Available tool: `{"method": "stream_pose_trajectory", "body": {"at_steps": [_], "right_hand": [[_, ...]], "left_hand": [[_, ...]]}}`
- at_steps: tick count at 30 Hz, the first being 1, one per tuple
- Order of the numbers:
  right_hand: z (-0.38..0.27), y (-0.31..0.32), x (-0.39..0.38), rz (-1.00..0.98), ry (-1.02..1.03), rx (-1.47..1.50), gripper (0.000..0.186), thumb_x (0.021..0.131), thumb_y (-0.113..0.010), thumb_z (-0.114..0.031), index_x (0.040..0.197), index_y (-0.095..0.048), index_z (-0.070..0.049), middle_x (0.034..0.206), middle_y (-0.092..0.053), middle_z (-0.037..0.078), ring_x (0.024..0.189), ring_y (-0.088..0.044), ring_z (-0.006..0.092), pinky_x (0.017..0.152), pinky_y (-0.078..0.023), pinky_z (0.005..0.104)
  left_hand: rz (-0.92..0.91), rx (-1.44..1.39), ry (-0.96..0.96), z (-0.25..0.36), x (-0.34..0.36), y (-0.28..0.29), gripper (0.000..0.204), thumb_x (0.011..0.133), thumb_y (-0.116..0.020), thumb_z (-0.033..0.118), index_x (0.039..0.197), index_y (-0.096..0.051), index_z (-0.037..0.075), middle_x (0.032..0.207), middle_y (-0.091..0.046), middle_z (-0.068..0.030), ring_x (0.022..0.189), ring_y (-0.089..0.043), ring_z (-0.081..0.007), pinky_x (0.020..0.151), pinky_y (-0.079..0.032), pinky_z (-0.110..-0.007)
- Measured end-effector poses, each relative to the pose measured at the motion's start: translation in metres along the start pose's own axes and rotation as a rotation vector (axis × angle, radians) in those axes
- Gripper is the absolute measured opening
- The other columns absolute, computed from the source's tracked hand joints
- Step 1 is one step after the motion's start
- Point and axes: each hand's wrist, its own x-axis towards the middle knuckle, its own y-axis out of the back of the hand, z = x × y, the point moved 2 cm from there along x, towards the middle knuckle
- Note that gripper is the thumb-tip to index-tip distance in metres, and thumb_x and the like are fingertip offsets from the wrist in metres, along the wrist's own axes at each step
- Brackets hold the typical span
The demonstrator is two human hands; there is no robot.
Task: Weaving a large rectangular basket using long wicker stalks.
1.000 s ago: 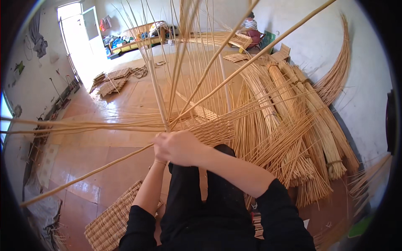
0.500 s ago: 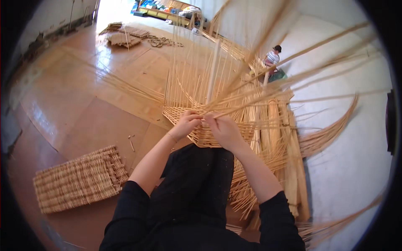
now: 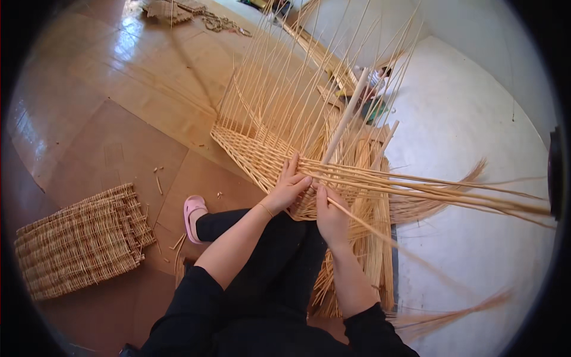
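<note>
In front of my knees is a partly woven wicker basket [image 3: 253, 149], with thin upright stakes fanning upward from its low wall. My left hand [image 3: 286, 189] grips the weave, its fingers along the top of the wall and its thumb near a rod. Just right of it, my right hand [image 3: 333, 221] is closed, pinching a wicker rod [image 3: 372, 231] whose free end trails to the lower right and blurs. A bundle of long wicker rods [image 3: 428, 187] runs from the basket out to the right. One thick pale stick [image 3: 347, 116] stands up among the stakes.
Stacked woven panels [image 3: 83, 241] lie on the floor at left. Beneath the basket's right side are bundled wicker rods [image 3: 372, 250]. My foot wears a pink clog [image 3: 191, 217]. More panels [image 3: 166, 11] lie far off; another person [image 3: 373, 83] sits beyond the stakes, partly hidden.
My right hand has moved right and down, drawing a rod toward the lower right. The basket has turned, and the long rods have swung from upper right to the right. My view has shifted.
</note>
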Motion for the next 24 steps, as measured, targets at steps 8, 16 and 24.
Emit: {"method": "stream_pose_trajectory", "body": {"at_steps": [8,16,24], "right_hand": [[0.006,-0.019,-0.02,0.141,-0.041,0.204,0.027,0.096,-0.047,-0.018,0.109,-0.065,-0.002,0.102,-0.068,0.012,0.093,-0.06,0.0235,0.087,-0.043,0.0327],[0.065,-0.021,-0.015,-0.042,-0.832,0.956,0.026,0.088,-0.064,-0.037,0.091,-0.06,-0.012,0.079,-0.063,0.001,0.071,-0.057,0.0092,0.059,-0.041,0.0218],[0.054,-0.058,0.013,-0.245,-0.77,0.833,0.043,0.08,-0.069,-0.049,0.087,-0.059,-0.008,0.07,-0.064,0.004,0.058,-0.061,0.0125,0.047,-0.043,0.021]], "left_hand": [[-0.015,0.017,0.001,0.008,-0.002,0.003,0.032,0.097,-0.047,0.03,0.109,-0.063,0.005,0.156,0.007,-0.0161,0.142,0.011,-0.0343,0.113,-0.008,-0.042],[0.177,-0.081,-0.159,0.0,-0.005,0.002,0.031,0.097,-0.049,0.019,0.112,-0.058,-0.007,0.156,-0.005,-0.0096,0.119,-0.04,-0.0105,0.096,-0.035,-0.025],[0.128,-0.279,0.037,0.027,-0.016,0.054,0.033,0.095,-0.05,0.021,0.109,-0.061,-0.006,0.155,-0.001,-0.0182,0.141,-0.016,-0.0218,0.109,-0.023,-0.031]]}}
